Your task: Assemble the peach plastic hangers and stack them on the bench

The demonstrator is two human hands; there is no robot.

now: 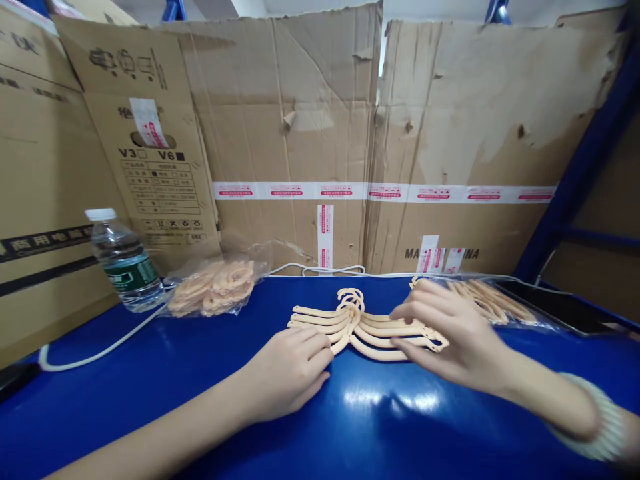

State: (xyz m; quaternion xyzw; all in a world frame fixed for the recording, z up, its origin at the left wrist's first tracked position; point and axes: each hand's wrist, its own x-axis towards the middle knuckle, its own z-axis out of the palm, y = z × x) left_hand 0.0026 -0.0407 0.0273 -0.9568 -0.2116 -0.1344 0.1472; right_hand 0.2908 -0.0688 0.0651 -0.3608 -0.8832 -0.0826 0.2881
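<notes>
Looks partway: hangers (356, 317) overlapped at 12 o'clock, hooks grouped, ends not flush. Left hand (295, 370) curled at left ends, grip unclear; right hand (457, 337) loosely open over right ends. Left bag (215, 287) at 10, right bag (500, 303) at 2.

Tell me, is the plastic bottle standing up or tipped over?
Standing up: the bottle has its white cap on top, its base on the blue table.

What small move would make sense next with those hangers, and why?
Perhaps gently close the right hand to even up the hangers: their arms lie staggered, the left hand is at their left side, and the right hand's thumb and fingers are apart.
</notes>
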